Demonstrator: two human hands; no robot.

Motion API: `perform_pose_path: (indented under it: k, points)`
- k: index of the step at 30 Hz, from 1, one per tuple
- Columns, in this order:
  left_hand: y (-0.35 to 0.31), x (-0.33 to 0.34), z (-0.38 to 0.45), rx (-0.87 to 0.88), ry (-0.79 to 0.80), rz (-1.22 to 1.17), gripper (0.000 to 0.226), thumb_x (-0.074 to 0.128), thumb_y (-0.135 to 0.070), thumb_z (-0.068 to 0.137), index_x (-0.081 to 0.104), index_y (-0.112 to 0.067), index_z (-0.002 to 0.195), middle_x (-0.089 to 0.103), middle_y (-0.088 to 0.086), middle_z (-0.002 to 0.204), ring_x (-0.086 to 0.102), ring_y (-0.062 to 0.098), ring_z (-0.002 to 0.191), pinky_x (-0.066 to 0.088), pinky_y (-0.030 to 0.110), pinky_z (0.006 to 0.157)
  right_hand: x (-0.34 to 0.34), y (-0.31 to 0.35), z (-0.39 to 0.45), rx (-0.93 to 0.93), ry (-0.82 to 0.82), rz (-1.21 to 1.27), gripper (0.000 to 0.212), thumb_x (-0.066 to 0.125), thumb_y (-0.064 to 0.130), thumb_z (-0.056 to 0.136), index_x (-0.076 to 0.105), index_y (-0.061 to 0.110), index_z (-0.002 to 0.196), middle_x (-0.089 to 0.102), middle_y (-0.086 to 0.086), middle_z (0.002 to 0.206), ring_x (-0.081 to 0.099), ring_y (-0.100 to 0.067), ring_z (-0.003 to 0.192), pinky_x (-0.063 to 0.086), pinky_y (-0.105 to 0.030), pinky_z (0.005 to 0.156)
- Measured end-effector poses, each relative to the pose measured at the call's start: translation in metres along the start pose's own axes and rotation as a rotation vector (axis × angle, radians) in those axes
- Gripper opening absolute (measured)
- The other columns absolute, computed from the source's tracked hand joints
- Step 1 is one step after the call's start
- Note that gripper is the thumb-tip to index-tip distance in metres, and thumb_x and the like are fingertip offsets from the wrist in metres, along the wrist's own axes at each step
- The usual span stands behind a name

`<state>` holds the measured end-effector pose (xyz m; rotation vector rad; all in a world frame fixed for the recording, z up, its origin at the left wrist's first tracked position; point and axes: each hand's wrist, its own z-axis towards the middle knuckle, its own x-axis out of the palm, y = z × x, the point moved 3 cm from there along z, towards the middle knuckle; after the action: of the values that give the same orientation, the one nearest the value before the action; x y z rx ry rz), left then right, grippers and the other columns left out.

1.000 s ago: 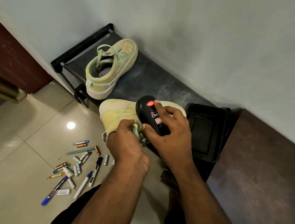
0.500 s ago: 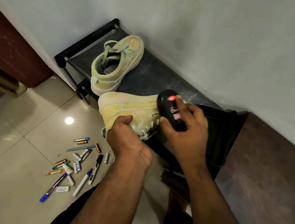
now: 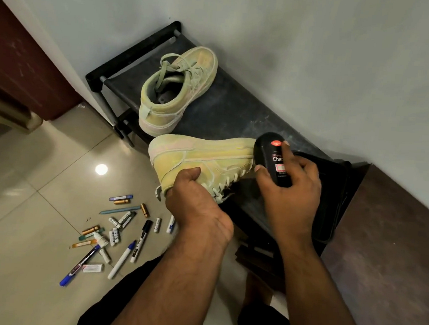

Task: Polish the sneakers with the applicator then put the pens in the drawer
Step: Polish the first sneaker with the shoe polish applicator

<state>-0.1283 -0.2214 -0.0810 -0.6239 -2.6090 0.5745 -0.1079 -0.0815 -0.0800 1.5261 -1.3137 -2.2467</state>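
The left hand (image 3: pixel 195 199) covers the collar and opening of the held sneaker (image 3: pixel 203 159), and the applicator (image 3: pixel 275 158) hides that shoe's toe, while the right hand (image 3: pixel 290 191) masks the applicator's lower end and most of its label (only "Che" and a red "NEW" patch can be read). The black tray (image 3: pixel 334 197) on the table (image 3: pixel 238 107) lies partly behind the right hand. Printing on the pens (image 3: pixel 115 231) on the floor is too small to read, and both forearms run off the bottom edge.
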Motion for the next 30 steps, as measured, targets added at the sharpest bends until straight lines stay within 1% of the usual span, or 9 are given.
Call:
perform_pose_path:
  k: [4,9,14,17,21,23,25,27,30]
  points:
    - [0.004,-0.001,-0.003,-0.035,-0.016,0.015,0.038,0.061,-0.011,0.066,0.071,-0.01,0.104,0.075,0.011,0.1,0.073,0.032,0.087,0.058,0.054,0.079,0.01,0.02,-0.018,-0.047,0.087,0.021,0.069,0.066,0.052,0.071,0.053,0.03,0.135,0.053,0.004,0.116,0.054,-0.02,0.106,0.052,-0.039,0.088]
    - [-0.001,0.0,-0.007,-0.12,-0.026,-0.01,0.033,0.059,-0.013,0.072,0.069,-0.005,0.102,0.073,0.014,0.098,0.072,0.033,0.078,0.06,0.048,0.062,0.012,0.03,-0.019,-0.087,0.275,0.361,0.062,0.08,0.028,0.07,0.057,0.03,0.128,0.061,0.009,0.104,0.058,0.003,0.095,0.044,-0.007,0.079]
    - [-0.002,-0.001,0.001,-0.028,-0.044,-0.003,0.031,0.062,-0.006,0.07,0.072,-0.012,0.099,0.075,0.006,0.098,0.073,0.029,0.086,0.058,0.05,0.081,-0.015,-0.001,0.005,0.074,0.042,0.176,0.057,0.077,0.033,0.077,0.058,0.031,0.131,0.055,0.013,0.107,0.058,-0.004,0.101,0.05,-0.014,0.08]
    - [0.001,0.0,0.0,-0.042,-0.025,0.019,0.033,0.062,-0.007,0.069,0.072,-0.011,0.1,0.075,0.008,0.097,0.073,0.029,0.083,0.059,0.049,0.077,-0.002,0.006,-0.005,-0.041,0.076,0.061,0.062,0.074,0.044,0.074,0.058,0.027,0.132,0.054,0.014,0.108,0.058,-0.007,0.101,0.047,-0.017,0.087]
    - [0.003,0.002,-0.003,-0.087,0.001,0.039,0.026,0.061,-0.014,0.075,0.069,-0.009,0.1,0.074,0.009,0.093,0.071,0.024,0.071,0.057,0.03,0.053,0.013,0.021,-0.017,-0.258,0.234,0.116,0.069,0.072,0.047,0.072,0.054,0.025,0.134,0.059,0.008,0.115,0.057,-0.011,0.107,0.048,-0.023,0.091]
    - [0.001,0.001,0.003,-0.069,0.024,0.024,0.042,0.066,-0.019,0.062,0.07,-0.012,0.104,0.075,0.009,0.099,0.073,0.027,0.08,0.061,0.041,0.068,0.004,0.014,-0.01,-0.257,0.21,0.187,0.067,0.075,0.04,0.073,0.055,0.021,0.134,0.061,0.007,0.115,0.057,-0.007,0.106,0.048,-0.021,0.092]
    - [0.001,0.0,0.009,-0.027,0.02,0.025,0.048,0.067,-0.018,0.056,0.07,-0.017,0.105,0.075,0.005,0.1,0.073,0.028,0.087,0.058,0.049,0.082,-0.007,0.001,0.0,-0.198,0.122,0.113,0.065,0.071,0.045,0.073,0.056,0.025,0.134,0.06,0.007,0.118,0.057,-0.013,0.108,0.05,-0.034,0.094]
    - [0.001,0.0,0.009,-0.001,0.001,0.039,0.04,0.067,-0.013,0.065,0.07,-0.016,0.105,0.075,0.004,0.101,0.073,0.027,0.089,0.057,0.048,0.085,-0.01,-0.008,0.002,-0.125,0.086,-0.008,0.066,0.063,0.054,0.072,0.057,0.029,0.133,0.059,0.007,0.122,0.056,-0.019,0.111,0.05,-0.043,0.092]
    - [0.004,0.002,0.005,-0.036,0.016,0.06,0.033,0.064,-0.013,0.074,0.07,-0.015,0.106,0.075,0.006,0.101,0.073,0.025,0.085,0.06,0.042,0.076,0.0,0.003,-0.013,-0.185,0.156,0.015,0.066,0.064,0.054,0.073,0.056,0.028,0.133,0.06,0.007,0.122,0.056,-0.019,0.11,0.049,-0.039,0.093]
